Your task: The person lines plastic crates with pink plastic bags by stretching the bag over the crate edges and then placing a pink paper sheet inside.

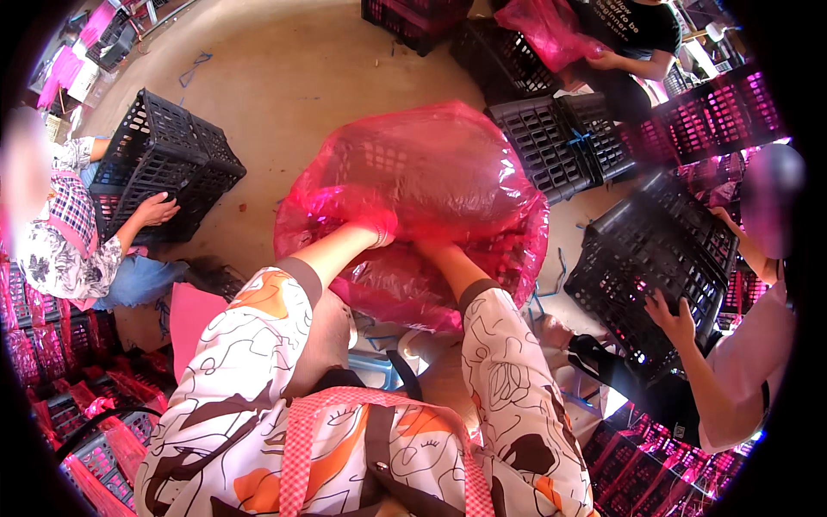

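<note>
A large, translucent pink plastic bag bulges in front of me, puffed up and shiny. Through its film a dark crate-like lattice shows faintly. Both my forearms reach into the bag's near side. My left hand appears pink behind the film, its fingers blurred by the plastic. Beside it, my right hand goes in under the folds, and its fingers are hidden. Whether either hand grips the film or the crate cannot be made out.
At the left, a co-worker holds a black crate; another at the right handles a tilted black crate. Black crates lie beyond the bag. A person at the back right holds pink film. Pink-lined crates stand at lower left.
</note>
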A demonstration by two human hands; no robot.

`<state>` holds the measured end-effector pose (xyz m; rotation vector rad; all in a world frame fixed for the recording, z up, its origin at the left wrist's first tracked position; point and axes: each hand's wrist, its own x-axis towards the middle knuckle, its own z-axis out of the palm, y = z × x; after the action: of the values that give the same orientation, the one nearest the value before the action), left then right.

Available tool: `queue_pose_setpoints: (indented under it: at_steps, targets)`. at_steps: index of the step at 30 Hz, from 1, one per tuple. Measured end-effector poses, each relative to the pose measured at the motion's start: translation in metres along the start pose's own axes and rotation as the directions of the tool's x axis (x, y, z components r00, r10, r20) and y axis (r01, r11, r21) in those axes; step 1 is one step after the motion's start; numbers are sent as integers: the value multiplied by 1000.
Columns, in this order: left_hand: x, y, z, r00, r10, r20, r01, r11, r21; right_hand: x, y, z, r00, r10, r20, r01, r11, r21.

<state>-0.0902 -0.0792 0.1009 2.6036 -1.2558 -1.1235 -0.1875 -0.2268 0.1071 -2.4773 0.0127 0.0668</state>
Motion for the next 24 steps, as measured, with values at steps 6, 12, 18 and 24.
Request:
queue_pose_setpoints:
  at_steps: [6, 12, 18, 24]
  targets:
    - [-2, 25, 14, 1000, 5, 20, -5, 1000, 8, -9, -12, -32, 999, -48, -9, 48, 967, 248]
    - [5, 44, 26, 999, -43, 20, 43, 999, 13, -5, -45, -63, 926, 50, 373, -225, 869, 442]
    - [19, 68, 30, 991, -134, -22, 134, 991, -1, 0, -35, -49, 960, 3, 281, -69, 972, 225]
    - [12, 52, 33, 979, -200, -27, 201, 980, 9, -11, -21, -20, 986, -68, 154, 106, 962, -252]
